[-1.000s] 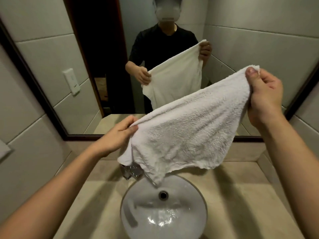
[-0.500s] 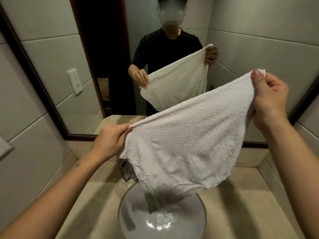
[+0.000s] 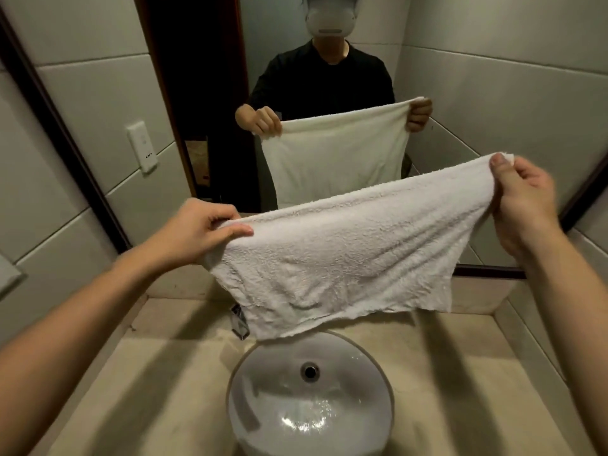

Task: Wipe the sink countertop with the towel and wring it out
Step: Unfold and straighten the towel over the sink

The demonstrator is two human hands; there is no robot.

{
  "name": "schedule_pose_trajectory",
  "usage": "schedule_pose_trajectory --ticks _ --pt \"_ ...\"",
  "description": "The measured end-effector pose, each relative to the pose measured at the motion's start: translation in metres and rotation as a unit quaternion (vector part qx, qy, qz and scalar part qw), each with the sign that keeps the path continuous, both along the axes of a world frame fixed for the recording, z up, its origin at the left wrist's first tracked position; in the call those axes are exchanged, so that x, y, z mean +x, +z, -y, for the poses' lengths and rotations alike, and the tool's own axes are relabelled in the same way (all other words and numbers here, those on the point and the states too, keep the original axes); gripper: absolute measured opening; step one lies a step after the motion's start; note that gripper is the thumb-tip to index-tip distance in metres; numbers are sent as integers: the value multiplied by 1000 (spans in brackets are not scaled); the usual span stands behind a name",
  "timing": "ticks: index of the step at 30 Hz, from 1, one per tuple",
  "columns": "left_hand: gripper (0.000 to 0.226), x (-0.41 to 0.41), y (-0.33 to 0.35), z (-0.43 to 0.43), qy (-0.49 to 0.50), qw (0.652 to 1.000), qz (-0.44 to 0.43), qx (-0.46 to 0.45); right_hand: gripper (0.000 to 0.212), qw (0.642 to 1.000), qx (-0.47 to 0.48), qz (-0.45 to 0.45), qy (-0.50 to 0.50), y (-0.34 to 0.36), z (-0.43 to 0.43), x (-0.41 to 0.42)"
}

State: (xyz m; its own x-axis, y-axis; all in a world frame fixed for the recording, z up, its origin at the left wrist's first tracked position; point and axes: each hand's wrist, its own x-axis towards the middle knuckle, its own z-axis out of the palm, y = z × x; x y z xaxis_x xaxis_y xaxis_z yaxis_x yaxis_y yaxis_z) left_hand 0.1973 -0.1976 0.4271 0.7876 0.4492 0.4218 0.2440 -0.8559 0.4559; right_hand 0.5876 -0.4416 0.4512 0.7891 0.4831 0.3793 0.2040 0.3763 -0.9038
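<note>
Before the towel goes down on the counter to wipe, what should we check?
1. Left hand pinches a top corner of the towel: ok.
2. Right hand pinches the other top corner: ok.
3. The towel is spread open, not bunched: ok.
4. The towel is wet enough: cannot tell.
5. Faucet is off: cannot tell, the towel hides most of it.

White towel (image 3: 345,258) spread above countertop (image 3: 148,383)

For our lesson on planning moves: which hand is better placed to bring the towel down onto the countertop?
Probably the left hand: it pinches the towel lower down, nearer the countertop; the right hand pinches it higher up.
</note>
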Motion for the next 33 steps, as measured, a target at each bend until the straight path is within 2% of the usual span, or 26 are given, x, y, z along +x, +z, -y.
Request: schedule_pose_trajectory --ticks 2,5,8,10,12,15,18,20,22,27,31,33 --pt "38 -4 3 -8 28 999 12 -24 36 1000 -8 -4 5 -4 -1 1" --pt "38 -7 1 -11 84 988 42 -121 39 999 -1 -32 -8 -8 -2 1" --pt "29 -10 -13 -4 67 961 84 -253 39 998 2 -57 -20 -9 -1 3" --pt "27 -15 -20 -1 36 951 103 -290 37 998 1 -64 -25 -9 0 4" --pt "23 -15 -22 -1 35 948 107 -299 32 997 0 -67 -36 -10 0 5" --pt "24 -7 -16 -3 135 947 135 -258 27 997 -8 -67 -43 -13 0 7" --pt "43 0 -6 -8 208 947 166 -179 25 996 -16 -75 -50 -16 1 7" --pt "54 3 0 -11 223 945 158 -180 24 995 -29 -74 -59 -16 1 4" --pt "57 9 3 -9 216 934 154 -238 25 995 -44 -63 -61 -13 1 -1" --pt "43 26 11 4 196 870 163 -423 25 996 -67 -42 -39 -3 -3 -30" --pt "41 52 20 34 141 832 167 -509 19 998 -61 -26 14 -2 -23 -84" --pt "31 69 23 52 109 827 147 -531 22 996 -75 -17 53 -7 -34 -116"
